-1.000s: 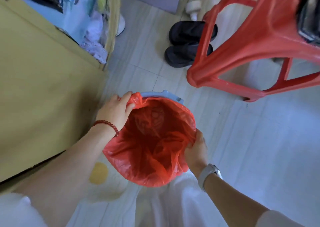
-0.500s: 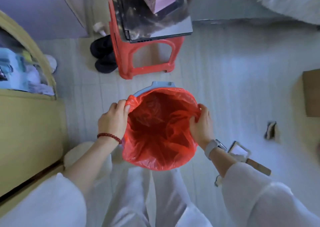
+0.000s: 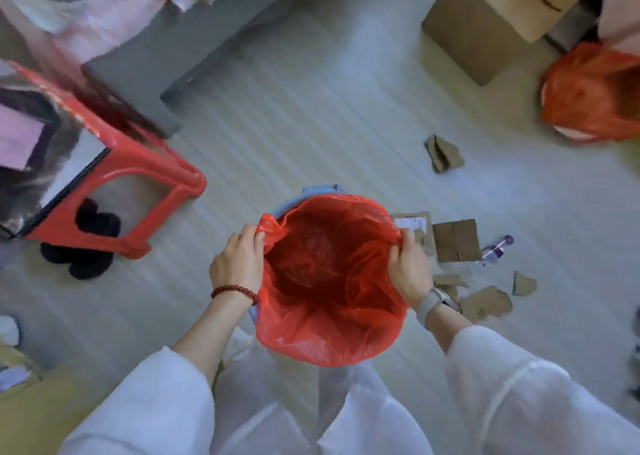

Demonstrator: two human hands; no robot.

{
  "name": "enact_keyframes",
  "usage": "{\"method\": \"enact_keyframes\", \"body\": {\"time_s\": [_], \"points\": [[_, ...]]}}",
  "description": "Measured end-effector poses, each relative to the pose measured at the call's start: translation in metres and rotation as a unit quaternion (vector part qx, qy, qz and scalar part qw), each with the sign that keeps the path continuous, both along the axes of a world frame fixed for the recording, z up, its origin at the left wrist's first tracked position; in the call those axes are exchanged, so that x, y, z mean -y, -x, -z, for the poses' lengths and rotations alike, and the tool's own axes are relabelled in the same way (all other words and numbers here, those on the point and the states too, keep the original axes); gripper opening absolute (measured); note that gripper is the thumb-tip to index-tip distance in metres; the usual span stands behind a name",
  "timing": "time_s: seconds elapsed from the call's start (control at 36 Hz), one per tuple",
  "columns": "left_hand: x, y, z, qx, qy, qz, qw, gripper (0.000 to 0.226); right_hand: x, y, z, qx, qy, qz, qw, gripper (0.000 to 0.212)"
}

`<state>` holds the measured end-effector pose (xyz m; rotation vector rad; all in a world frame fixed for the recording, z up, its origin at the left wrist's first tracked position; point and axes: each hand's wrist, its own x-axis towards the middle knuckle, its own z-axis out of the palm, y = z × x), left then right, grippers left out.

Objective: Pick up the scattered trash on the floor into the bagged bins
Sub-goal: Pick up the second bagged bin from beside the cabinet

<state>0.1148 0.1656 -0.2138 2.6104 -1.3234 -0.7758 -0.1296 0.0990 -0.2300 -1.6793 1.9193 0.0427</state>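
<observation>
Right now both hands are holding the blue bin's red bag (image 3: pixel 332 281) by its rim: the left hand (image 3: pixel 239 264) is pinching a fold at the left edge, and the right hand (image 3: pixel 408 271) is curling its fingers over the right edge. To do this well, I judge the bin should be going down just beside the scattered cardboard scraps (image 3: pixel 457 239), with the bag mouth staying wide. A small bottle (image 3: pixel 497 250) is lying past those scraps. Farther off, another torn piece (image 3: pixel 443 153) and a second bagged bin (image 3: pixel 588 94) are waiting.
</observation>
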Motion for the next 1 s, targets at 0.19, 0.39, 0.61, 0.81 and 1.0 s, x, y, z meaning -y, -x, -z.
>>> {"method": "enact_keyframes", "body": {"time_s": [0.19, 0.39, 0.61, 0.81, 1.0], "points": [[0.113, 0.081, -0.014, -0.007, 0.005, 0.104, 0.995, 0.036, 0.049, 0.092, -0.028, 0.020, 0.062, 0.089, 0.994, 0.042], [0.222, 0.128, -0.027, -0.011, -0.005, 0.191, 0.982, 0.035, 0.096, 0.134, -0.047, 0.080, 0.120, 0.174, 0.974, 0.052], [0.367, 0.168, -0.025, -0.043, -0.003, 0.351, 0.935, 0.039, 0.186, 0.160, -0.036, 0.038, 0.122, 0.264, 0.956, 0.056], [0.481, 0.204, -0.019, -0.045, -0.003, 0.444, 0.895, 0.048, 0.268, 0.178, -0.029, 0.031, 0.137, 0.348, 0.927, 0.055], [0.571, 0.291, -0.022, -0.040, 0.011, 0.530, 0.847, 0.050, 0.321, 0.227, -0.020, 0.022, 0.169, 0.448, 0.878, 0.053]]}}
